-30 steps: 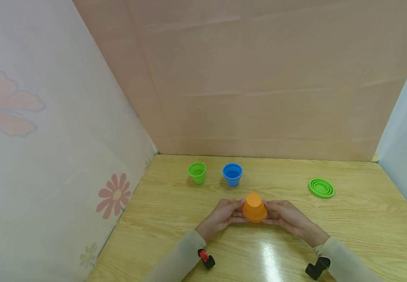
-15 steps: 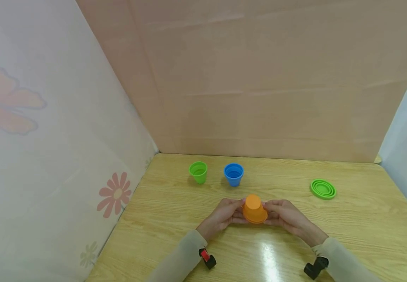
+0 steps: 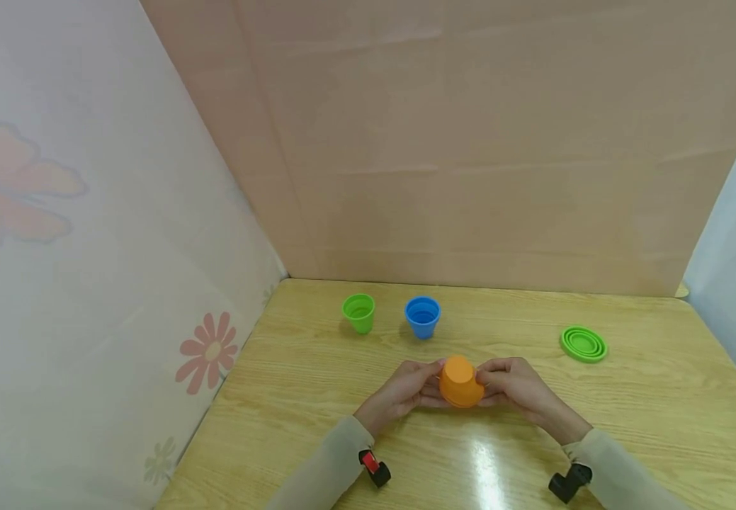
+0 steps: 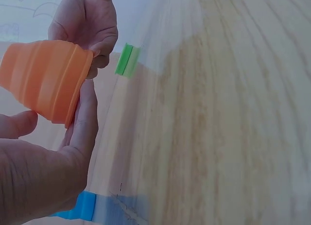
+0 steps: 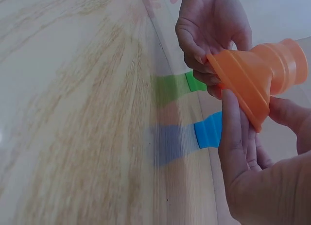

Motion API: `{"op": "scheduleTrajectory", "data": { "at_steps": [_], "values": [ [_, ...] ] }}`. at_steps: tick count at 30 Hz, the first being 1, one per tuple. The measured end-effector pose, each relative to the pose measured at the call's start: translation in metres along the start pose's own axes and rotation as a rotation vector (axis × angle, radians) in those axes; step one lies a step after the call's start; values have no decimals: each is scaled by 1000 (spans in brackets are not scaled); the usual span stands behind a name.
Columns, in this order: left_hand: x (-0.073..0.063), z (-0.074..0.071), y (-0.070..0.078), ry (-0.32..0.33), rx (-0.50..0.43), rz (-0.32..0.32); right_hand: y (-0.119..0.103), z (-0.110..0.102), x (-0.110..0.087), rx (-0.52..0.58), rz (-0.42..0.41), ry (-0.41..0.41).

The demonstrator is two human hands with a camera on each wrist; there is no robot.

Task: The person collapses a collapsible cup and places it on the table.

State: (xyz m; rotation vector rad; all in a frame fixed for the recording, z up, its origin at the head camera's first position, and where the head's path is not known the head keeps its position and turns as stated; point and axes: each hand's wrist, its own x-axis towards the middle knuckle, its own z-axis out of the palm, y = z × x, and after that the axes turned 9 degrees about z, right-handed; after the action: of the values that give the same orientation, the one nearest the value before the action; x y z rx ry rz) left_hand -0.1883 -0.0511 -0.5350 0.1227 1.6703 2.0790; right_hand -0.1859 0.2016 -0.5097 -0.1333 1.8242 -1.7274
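An orange collapsible cup [image 3: 461, 382] is held upside down over the table between both hands, its base facing up. My left hand [image 3: 402, 389] grips it from the left, thumb on the wall and fingers under the rim. On the opposite side my right hand [image 3: 521, 389] pinches it the same way. In the right wrist view the cup [image 5: 243, 79] looks uneven, with its wall folded in near the right thumb and its ringed base part sticking out. Seen from the left wrist, the ridged side of the cup [image 4: 46, 79] is still extended.
Behind the hands stand an upright green cup [image 3: 358, 314] and an upright blue cup [image 3: 422, 317]. A flattened green cup [image 3: 584, 344] lies to the right on the wooden table [image 3: 654, 397]. A brown backdrop [image 3: 470, 177] and a patterned white side sheet [image 3: 119, 248] enclose the table.
The orange cup's right side has been pressed in under the right thumb, and its base now leans to one side. Both hands keep their grip in nearly the same place.
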Motion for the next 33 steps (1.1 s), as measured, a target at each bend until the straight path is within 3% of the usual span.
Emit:
{"op": "scheduleTrajectory", "data": {
  "at_steps": [15,33],
  "values": [
    [-4,-2,1,-84,-9,-9,3,-3,-2,-56,-41,15],
    [-8,-2,1,-64,2,-14,5,-2,-2,-64,-32,6]
  ]
}}
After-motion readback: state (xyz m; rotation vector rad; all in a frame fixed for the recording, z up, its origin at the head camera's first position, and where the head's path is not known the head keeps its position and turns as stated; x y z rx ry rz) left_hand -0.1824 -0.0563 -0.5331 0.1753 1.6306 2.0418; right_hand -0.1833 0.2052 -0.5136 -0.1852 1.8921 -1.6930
